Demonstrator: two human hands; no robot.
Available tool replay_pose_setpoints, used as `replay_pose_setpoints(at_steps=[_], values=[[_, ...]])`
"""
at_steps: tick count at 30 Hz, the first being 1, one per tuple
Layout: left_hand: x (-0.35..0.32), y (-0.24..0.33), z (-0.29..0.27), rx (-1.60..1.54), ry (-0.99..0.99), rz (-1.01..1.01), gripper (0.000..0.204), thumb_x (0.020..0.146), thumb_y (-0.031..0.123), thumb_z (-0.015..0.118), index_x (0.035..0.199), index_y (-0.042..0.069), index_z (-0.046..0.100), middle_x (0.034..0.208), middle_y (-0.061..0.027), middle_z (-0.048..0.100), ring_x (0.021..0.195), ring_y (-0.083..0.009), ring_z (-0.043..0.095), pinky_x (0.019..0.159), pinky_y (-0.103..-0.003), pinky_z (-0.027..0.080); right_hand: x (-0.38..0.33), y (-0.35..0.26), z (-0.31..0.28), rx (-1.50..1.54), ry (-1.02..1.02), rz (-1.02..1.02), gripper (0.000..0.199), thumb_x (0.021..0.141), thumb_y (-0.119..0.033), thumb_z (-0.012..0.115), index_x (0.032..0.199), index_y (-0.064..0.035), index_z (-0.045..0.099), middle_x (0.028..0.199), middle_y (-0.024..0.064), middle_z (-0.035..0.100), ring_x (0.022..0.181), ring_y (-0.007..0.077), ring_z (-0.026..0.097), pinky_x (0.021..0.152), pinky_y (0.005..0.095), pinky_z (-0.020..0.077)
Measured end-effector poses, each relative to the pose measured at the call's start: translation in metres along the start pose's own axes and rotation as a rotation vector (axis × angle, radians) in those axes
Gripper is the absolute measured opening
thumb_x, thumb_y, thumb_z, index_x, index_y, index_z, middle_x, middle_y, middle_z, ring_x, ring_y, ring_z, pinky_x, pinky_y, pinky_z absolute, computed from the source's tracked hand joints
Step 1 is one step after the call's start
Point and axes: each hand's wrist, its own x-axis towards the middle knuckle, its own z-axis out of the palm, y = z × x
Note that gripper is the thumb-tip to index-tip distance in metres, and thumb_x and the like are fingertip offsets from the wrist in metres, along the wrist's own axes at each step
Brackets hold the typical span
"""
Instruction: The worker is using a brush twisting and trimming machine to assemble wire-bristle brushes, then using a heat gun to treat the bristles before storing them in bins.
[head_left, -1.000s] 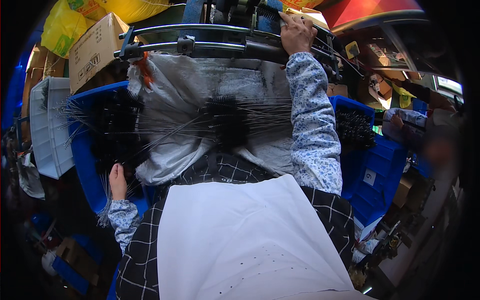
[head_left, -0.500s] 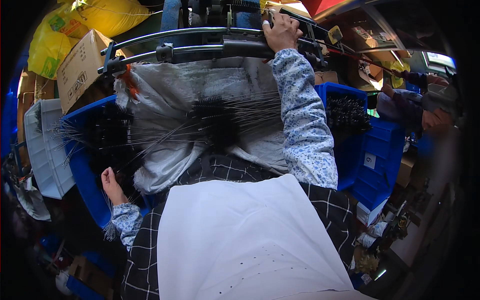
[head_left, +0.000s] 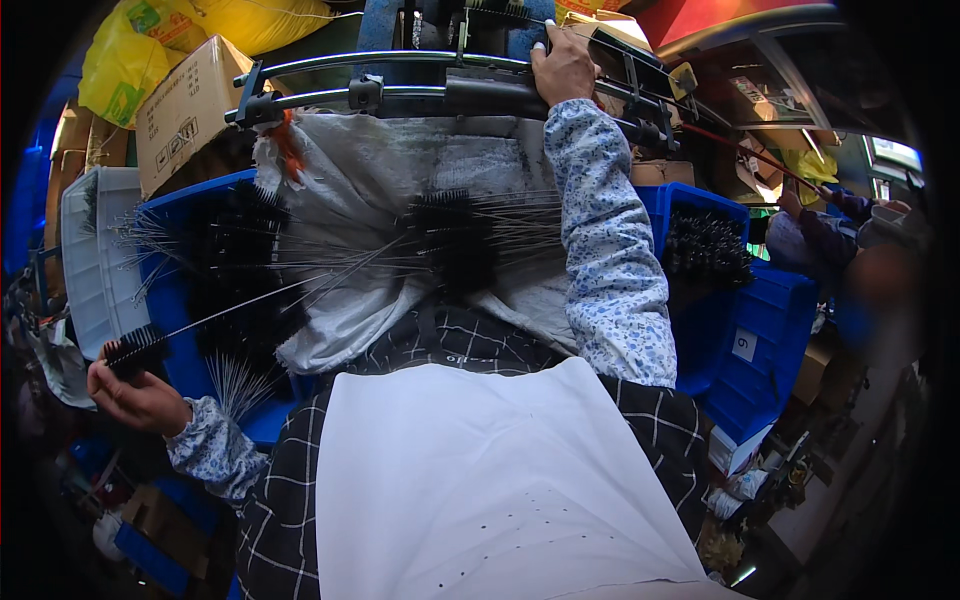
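- The brush (head_left: 136,350) is out to your left, its wire slanting over the left bin (head_left: 178,298).
- Your left hand (head_left: 140,400) grasps its bristled end in bent fingers.
- More brushes (head_left: 453,240) lie on the cloth (head_left: 340,335) over your lap.
- Your right hand (head_left: 566,68) touches the machine (head_left: 490,90); I cannot tell whether its fingers grip.

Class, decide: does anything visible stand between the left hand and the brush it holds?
Nothing visible does: the left hand holds the brush directly, at its bristled end.
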Motion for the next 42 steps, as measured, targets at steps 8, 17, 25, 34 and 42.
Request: replay_pose_setpoints(at_steps=[8, 17, 25, 34, 42], values=[[0.042, -0.026, -0.027, 0.171, 0.252, 0.048, 0.033, 0.075, 0.011, 0.064, 0.1, -0.002, 0.047, 0.09, -0.0164, 0.056, 0.078, -0.0293, 0.058, 0.067, -0.034, 0.049, 0.001, -0.025, -0.004, 0.057, -0.07, 0.039, 0.039, 0.078, -0.022, 0.053, 0.114, -0.0092, 0.052, 0.108, 0.0095, 0.054, 0.098, 0.0265, 0.053, 0.084, 0.0489, 0.0376], [0.027, 0.038, 0.026, -0.147, 0.127, -0.204, 0.039, 0.068, -0.01, 0.063, 0.103, -0.009, 0.045, 0.096, -0.0183, 0.053, 0.084, -0.0233, 0.057, 0.074, -0.029, 0.052, 0.001, -0.07, 0.012, -0.035, -0.01, 0.015, 0.035, 0.077, -0.021, 0.05, 0.111, -0.01, 0.051, 0.096, 0.0054, 0.056, 0.088, 0.023, 0.055, 0.074, 0.0449, 0.0375], [0.034, 0.046, 0.042, -0.137, 0.118, -0.145, 0.037, 0.068, -0.009, 0.062, 0.102, -0.005, 0.047, 0.097, -0.0173, 0.053, 0.087, -0.0255, 0.056, 0.075, -0.03, 0.05, 0.002, 0.004, -0.002, -0.055, -0.018, -0.051, 0.039, 0.078, -0.027, 0.053, 0.114, -0.0114, 0.052, 0.109, 0.0096, 0.055, 0.099, 0.026, 0.053, 0.084, 0.045, 0.0343], [0.05, 0.088, 0.076, -0.995, -0.002, -0.648, 0.026, 0.077, -0.005, 0.052, 0.102, -0.002, 0.047, 0.096, -0.0121, 0.052, 0.088, -0.0173, 0.055, 0.078, -0.027, 0.048, 0.056, 0.08, -0.013, -0.395, -0.245, -0.033, 0.039, 0.083, -0.044, 0.039, 0.114, -0.0251, 0.052, 0.11, 0.0121, 0.055, 0.104, 0.0298, 0.05, 0.086, 0.0434, 0.0378], [0.07, 0.166, 0.079, -1.804, -0.195, -1.06, 0.016, 0.088, 0.015, 0.045, 0.098, 0.003, 0.047, 0.089, -0.0034, 0.051, 0.081, -0.0095, 0.054, 0.069, -0.019, 0.046, -0.001, 0.068, -0.126, 0.251, -0.631, 0.035, 0.029, 0.083, -0.024, 0.054, 0.109, -0.0131, 0.057, 0.09, 0.0108, 0.062, 0.083, 0.0192, 0.059, 0.072, 0.0305, 0.0458]])
